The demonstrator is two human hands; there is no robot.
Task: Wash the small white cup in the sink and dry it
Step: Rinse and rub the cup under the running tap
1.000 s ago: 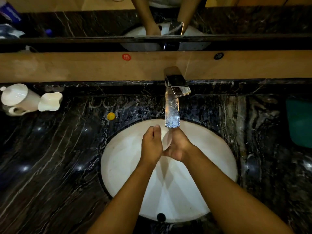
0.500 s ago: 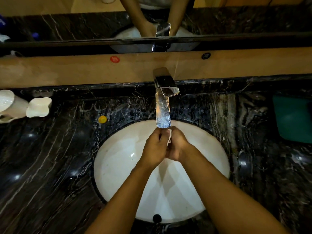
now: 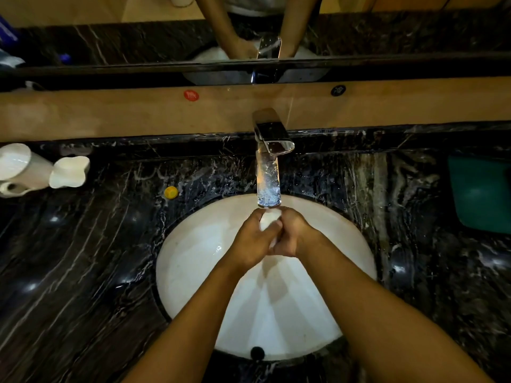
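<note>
Under the tap's (image 3: pixel 272 139) running water (image 3: pixel 268 186), over the sink (image 3: pixel 193 261), the cup (image 3: pixel 269 220) sits between both hands: left hand (image 3: pixel 253 241) and right hand (image 3: pixel 293 234) curl their fingers round it. Left on the counter (image 3: pixel 83 258) stand a white jug (image 3: pixel 25 168) and a yellow cap (image 3: pixel 171 192).

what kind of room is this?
Likely a bathroom vanity: an oval white sink set under a dark marble counter, a running chrome tap, and a wall mirror behind it.
</note>
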